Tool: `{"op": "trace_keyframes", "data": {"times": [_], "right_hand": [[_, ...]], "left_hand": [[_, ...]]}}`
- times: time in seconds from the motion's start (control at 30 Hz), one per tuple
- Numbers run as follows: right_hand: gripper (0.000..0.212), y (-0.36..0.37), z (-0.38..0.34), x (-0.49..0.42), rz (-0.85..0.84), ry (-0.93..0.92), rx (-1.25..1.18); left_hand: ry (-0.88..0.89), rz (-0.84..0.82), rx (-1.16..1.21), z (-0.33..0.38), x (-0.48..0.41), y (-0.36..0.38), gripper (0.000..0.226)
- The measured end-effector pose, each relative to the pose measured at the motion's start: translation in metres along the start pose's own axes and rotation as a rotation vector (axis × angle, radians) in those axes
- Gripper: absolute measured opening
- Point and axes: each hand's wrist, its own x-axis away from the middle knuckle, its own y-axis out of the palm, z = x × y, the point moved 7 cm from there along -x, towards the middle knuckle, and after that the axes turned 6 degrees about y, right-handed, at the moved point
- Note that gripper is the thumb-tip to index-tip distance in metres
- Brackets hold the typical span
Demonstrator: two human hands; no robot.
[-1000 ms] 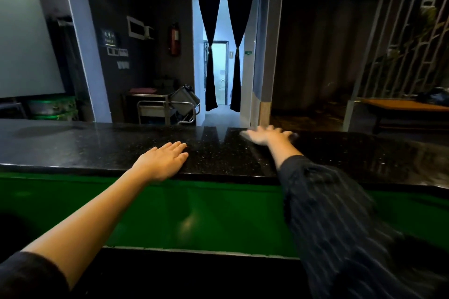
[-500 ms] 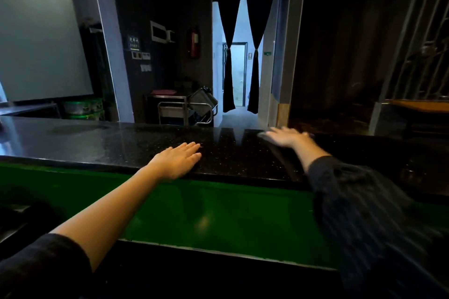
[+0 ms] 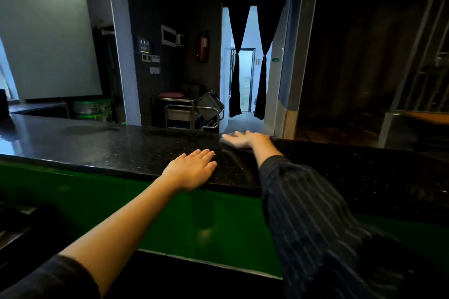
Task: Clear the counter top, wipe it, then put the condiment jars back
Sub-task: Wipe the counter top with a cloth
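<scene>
Head view: left hand [image 3: 192,167], fingers together, rests flat on the counter top [image 3: 97,143]. Right hand [image 3: 245,139], at its two o'clock, presses flat with fingers straight. Wiping likely wants overlapping, even strokes.

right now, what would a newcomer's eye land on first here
Two hands lie flat on the glossy black counter top: the left hand near its front edge, the right hand, blurred, farther back. Below runs a bright green panel, and behind glows a lit doorway framed by dark curtains.
</scene>
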Motion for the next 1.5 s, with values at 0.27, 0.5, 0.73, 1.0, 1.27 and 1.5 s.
{"op": "trace_keyframes", "data": {"times": [0.27, 0.5, 0.73, 1.0, 1.27, 1.5], "right_hand": [[0.066, 0.011, -0.079, 0.056, -0.002, -0.262, -0.078], [0.061, 0.012, 0.043, 0.104, 0.074, -0.016, -0.11], [0.064, 0.021, 0.107, 0.163, 0.186, 0.515, -0.122], [0.074, 0.031, -0.028, 0.191, 0.273, 0.747, -0.132], [0.073, 0.035, -0.274, 0.137, 0.28, 0.401, -0.1], [0.065, 0.04, -0.309, 0.138, 0.199, 0.029, -0.122]], "left_hand": [[0.017, -0.002, -0.044, 0.0, 0.0, -0.002, 0.054], [0.056, 0.044, 0.311, -0.008, 0.014, -0.024, 0.045], [0.01, 0.14, 0.178, -0.142, 0.045, -0.067, 0.038], [-0.078, -0.094, -0.02, -0.291, 0.074, -0.038, 0.051], [0.001, -0.036, -0.056, -0.294, 0.077, -0.032, 0.049], [0.003, -0.002, -0.047, -0.293, 0.083, -0.036, 0.049]]}}
